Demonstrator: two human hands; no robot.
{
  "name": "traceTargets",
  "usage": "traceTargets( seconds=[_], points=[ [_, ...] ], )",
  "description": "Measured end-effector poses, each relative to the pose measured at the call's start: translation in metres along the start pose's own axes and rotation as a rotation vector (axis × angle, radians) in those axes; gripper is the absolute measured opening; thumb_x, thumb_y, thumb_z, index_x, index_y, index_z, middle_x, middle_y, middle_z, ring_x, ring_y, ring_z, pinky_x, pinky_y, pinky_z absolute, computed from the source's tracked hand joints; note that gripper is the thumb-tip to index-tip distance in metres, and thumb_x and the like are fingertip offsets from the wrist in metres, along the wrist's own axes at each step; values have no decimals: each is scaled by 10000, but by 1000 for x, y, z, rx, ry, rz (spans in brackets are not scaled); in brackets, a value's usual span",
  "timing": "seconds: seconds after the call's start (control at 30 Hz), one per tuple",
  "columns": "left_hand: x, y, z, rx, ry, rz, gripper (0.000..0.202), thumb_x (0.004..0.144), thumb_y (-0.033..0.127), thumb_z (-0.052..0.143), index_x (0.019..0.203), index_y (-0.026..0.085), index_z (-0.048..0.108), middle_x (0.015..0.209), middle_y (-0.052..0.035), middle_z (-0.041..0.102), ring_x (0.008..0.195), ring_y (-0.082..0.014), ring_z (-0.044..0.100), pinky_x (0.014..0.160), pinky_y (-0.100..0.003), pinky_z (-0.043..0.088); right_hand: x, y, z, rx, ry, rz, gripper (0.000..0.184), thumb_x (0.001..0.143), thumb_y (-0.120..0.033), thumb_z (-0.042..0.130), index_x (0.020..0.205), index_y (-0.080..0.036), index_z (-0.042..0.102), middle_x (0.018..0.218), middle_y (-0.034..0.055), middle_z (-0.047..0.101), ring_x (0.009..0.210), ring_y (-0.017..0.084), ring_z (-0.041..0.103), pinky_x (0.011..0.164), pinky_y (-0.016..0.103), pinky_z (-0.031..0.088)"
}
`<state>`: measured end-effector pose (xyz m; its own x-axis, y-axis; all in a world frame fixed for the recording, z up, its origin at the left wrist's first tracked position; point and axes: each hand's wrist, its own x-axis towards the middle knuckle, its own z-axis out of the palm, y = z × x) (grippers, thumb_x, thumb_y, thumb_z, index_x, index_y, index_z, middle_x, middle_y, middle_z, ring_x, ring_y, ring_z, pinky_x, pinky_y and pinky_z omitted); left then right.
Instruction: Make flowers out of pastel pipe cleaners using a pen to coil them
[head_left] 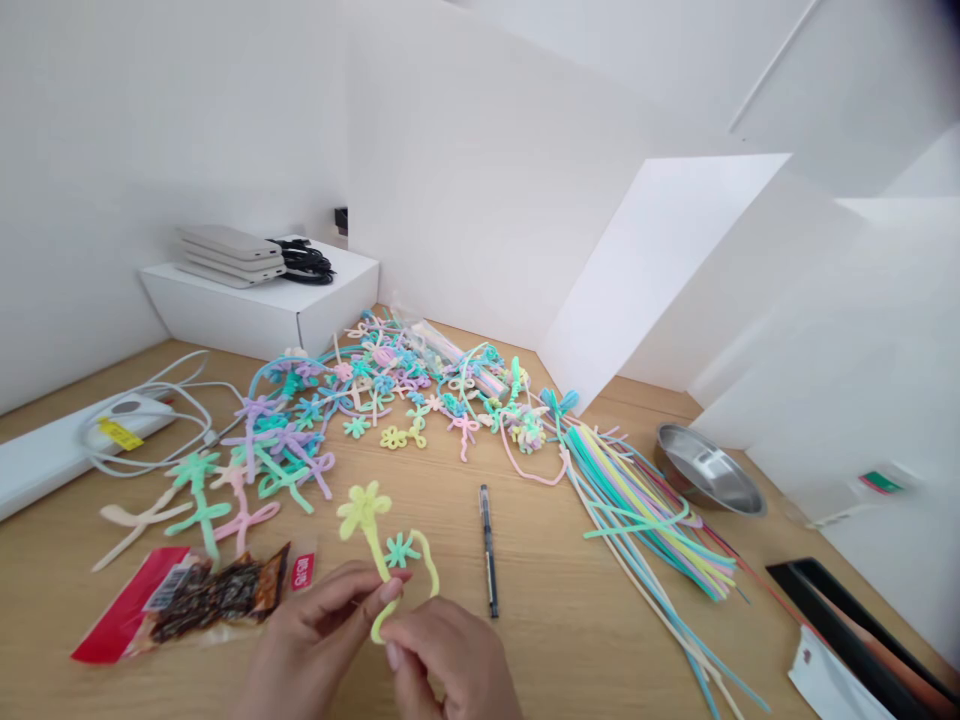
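Yellow pipe-cleaner flower (365,510) is pinched narrowly in the grips of left hand (311,640) and right hand (450,660); slackened pressure could let the stem loop (381,628) spring open.

The left hand (311,630) reaches in from seven o'clock, its fingertips (390,592) pinched together. The right hand (450,655) curls just beside it at six o'clock, its grip apparently half hidden.

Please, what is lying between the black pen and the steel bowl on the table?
In the head view, a bundle of loose pastel pipe cleaners lies between the black pen and the steel bowl.
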<state>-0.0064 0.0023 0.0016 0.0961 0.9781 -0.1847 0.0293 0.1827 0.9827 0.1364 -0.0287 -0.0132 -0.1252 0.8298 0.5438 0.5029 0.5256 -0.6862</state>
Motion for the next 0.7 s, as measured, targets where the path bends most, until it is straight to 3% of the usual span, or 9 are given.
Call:
traceTargets(
  seconds=[0.13,0.23,0.37,0.53,0.7],
  points=[
    [2,-4,5,-44,-22,51,76,663,332,757,728,339,796,810,10,781,785,-230,667,757,-250,514,-2,4,-2,-84,-3,11,232,893,-272,463,850,-273,690,703,7,653,630,143,597,590,222,454],
    [3,0,9,-165,-54,-39,83,591,305,815,670,316,792,687,10,768,690,-230,674,687,-262,528,-3,6,-6,-100,-37,57,152,861,-296,563,878,-306,714,825,4,686,634,136,600,576,216,462],
    [2,2,15,-321,3,-89,159,486,317,875,579,278,751,575,19,718,611,-213,657,578,-243,514,-1,6,-9,-30,-10,40,155,828,-227,630,869,-343,724,913,-35,726,652,137,611,622,249,453],
    [-5,5,15,-261,16,-161,183,538,421,837,623,276,767,572,21,675,616,-196,611,551,-228,479,3,2,-13,84,127,53,146,805,-178,673,821,-320,707,873,-53,743,727,154,649,692,273,446],
    [-6,13,12,-344,-9,-295,220,539,418,838,630,236,754,653,0,698,686,-206,618,622,-256,495,5,2,-19,203,94,245,265,675,-84,769,842,-272,685,797,-57,731,685,143,659,705,243,474]
  ],
)
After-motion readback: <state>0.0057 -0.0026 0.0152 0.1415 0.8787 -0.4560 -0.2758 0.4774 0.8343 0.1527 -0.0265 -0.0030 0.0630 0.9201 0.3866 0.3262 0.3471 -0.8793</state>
